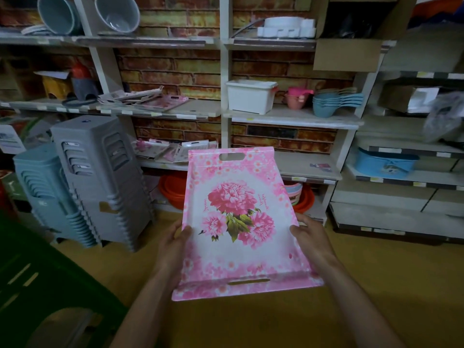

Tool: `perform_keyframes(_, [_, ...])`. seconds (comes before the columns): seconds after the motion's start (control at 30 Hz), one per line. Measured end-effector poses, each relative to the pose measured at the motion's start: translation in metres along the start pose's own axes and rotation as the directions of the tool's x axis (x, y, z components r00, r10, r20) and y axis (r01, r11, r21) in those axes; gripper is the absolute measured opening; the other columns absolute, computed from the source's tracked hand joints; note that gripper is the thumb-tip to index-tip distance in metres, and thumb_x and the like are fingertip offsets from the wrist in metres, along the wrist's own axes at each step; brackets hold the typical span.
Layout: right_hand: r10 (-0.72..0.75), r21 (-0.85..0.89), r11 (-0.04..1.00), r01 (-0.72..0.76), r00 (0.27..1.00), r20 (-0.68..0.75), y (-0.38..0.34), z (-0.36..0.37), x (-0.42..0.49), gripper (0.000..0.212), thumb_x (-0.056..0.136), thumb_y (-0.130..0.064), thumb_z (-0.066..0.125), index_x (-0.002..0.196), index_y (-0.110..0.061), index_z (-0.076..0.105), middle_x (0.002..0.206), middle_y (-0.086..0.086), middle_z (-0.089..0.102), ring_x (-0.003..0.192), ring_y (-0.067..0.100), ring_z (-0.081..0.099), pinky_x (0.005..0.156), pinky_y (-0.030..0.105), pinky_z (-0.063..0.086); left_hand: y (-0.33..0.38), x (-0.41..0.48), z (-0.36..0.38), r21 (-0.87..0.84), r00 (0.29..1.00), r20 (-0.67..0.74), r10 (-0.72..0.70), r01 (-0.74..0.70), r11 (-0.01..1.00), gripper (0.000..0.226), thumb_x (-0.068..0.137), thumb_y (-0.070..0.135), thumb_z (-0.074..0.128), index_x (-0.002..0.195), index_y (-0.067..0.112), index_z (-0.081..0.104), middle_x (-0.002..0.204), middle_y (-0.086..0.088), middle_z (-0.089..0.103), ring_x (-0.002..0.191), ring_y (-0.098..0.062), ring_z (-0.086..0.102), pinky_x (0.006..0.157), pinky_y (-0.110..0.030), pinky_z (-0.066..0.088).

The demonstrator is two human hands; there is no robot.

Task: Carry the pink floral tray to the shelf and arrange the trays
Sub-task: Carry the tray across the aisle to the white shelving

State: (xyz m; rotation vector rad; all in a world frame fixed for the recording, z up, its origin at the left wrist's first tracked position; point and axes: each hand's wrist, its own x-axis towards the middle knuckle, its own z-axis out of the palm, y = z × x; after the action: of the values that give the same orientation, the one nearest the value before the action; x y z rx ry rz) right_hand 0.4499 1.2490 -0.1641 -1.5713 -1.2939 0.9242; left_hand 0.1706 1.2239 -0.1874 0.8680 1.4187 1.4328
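pink tray (241, 222) is held flat before the shelf (296, 169), left hand (173, 244) and right hand (310, 237) with fingers clamped on its two side edges.

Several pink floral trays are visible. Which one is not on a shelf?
The pink floral tray in front, held by the left hand and right hand at its sides; the other trays lie on shelves.
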Motion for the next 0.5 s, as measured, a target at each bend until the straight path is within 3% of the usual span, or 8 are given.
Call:
perform_keyframes(0.17, [-0.023, 0.014, 1.000, 0.023, 1.000, -0.006, -0.012, 0.029, 0.033, 0.030, 0.097, -0.005, 0.049, 0.116, -0.025, 0.060, 0.104, -0.005, 0.066, 0.095, 0.015, 0.062, 0.082, 0.032, 0.050, 0.009, 0.052, -0.010, -0.016, 1.000, 0.002, 0.006, -0.006, 1.000, 0.026, 0.101, 0.018, 0.054, 0.126, 0.019, 0.060, 0.112, -0.002, 0.071, 0.090, -0.020, 0.070, 0.065, -0.030, 0.054])
perform_keyframes(0.37, [-0.037, 0.007, 0.999, 0.037, 0.999, 0.016, -0.019, 0.057, 0.069, 0.033, 0.095, -0.005, 0.050, 0.124, -0.016, 0.062, 0.112, -0.002, 0.070, 0.101, 0.020, 0.067, 0.092, 0.046, 0.054, 0.009, 0.097, -0.024, -0.013, 1.000, -0.016, 0.013, -0.014, 1.000, 0.029, 0.101, 0.020, 0.055, 0.129, 0.021, 0.061, 0.118, -0.005, 0.070, 0.097, -0.025, 0.069, 0.070, -0.033, 0.056])
perform_keyframes(0.5, [-0.047, 0.028, 0.999, 0.045, 0.997, 0.061, -0.023, 0.070, 0.093, 0.032, 0.096, -0.002, 0.048, 0.120, -0.017, 0.064, 0.105, -0.006, 0.071, 0.094, 0.014, 0.069, 0.084, 0.038, 0.056, 0.007, 0.119, -0.027, 0.013, 0.999, -0.038, 0.004, -0.003, 1.000, 0.031, 0.101, 0.024, 0.055, 0.131, 0.024, 0.060, 0.119, -0.003, 0.069, 0.098, -0.024, 0.070, 0.067, -0.033, 0.057])
